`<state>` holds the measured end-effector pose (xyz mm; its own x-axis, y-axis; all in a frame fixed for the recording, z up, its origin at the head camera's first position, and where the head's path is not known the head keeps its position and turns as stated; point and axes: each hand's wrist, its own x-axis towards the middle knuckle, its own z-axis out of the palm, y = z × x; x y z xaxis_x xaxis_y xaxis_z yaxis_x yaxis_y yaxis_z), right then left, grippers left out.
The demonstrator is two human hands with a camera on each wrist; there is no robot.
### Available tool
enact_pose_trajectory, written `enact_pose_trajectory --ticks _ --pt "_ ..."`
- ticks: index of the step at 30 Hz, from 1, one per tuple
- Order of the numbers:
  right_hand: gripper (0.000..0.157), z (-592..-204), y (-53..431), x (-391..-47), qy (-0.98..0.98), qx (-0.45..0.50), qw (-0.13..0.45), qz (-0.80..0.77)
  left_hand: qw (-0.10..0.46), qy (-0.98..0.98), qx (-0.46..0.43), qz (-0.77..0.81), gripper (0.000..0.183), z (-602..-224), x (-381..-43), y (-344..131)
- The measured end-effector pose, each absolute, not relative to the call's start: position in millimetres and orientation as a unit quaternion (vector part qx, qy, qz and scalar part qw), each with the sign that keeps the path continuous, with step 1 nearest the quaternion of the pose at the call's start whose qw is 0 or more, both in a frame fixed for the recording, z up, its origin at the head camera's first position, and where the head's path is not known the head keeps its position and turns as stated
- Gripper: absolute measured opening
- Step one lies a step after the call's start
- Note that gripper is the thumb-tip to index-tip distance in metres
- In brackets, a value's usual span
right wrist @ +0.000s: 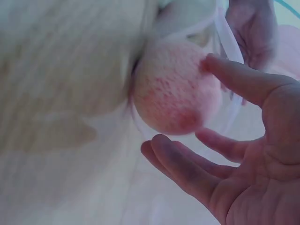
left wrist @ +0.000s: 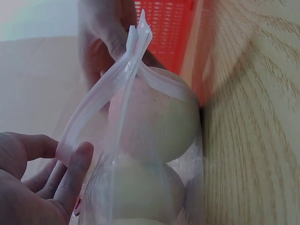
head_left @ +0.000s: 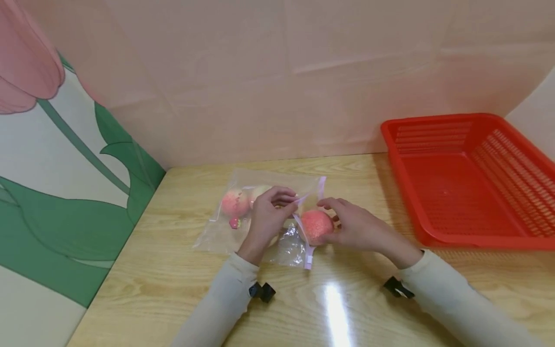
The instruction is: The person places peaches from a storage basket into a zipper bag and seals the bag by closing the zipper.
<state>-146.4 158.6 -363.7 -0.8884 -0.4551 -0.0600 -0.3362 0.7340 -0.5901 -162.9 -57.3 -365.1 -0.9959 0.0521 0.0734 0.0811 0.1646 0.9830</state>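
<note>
A clear zip bag with a pale lilac slider strip lies on the table, its mouth toward the right. Inside it are a pink peach and other pale round fruit, partly hidden by my left hand. That hand pinches the bag's rim between thumb and fingers, lifting it. At the mouth sits a pink-red peach, partly within the bag. My right hand is beside this peach; its thumb touches the speckled skin, while the other fingers curve loosely near it.
A red plastic basket with slotted walls stands at the right. Behind the wooden table rises a pinkish cloth backdrop, and a panel with a painted tulip borders the left. Dark clips hang at both sleeves.
</note>
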Motion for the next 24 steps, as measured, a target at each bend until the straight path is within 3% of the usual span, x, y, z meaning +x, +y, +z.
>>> enact_pose_trajectory --ticks 11,24 --pt "0.038 -355.5 167.8 -144.9 0.934 -0.246 0.063 -0.253 0.017 -0.763 -0.053 -0.644 0.022 -364.4 -162.1 -57.5" --pt "0.035 -364.9 156.9 -149.5 0.940 -0.235 0.028 -0.244 0.032 -0.787 -0.058 -0.614 0.021 -365.5 -161.5 -55.1"
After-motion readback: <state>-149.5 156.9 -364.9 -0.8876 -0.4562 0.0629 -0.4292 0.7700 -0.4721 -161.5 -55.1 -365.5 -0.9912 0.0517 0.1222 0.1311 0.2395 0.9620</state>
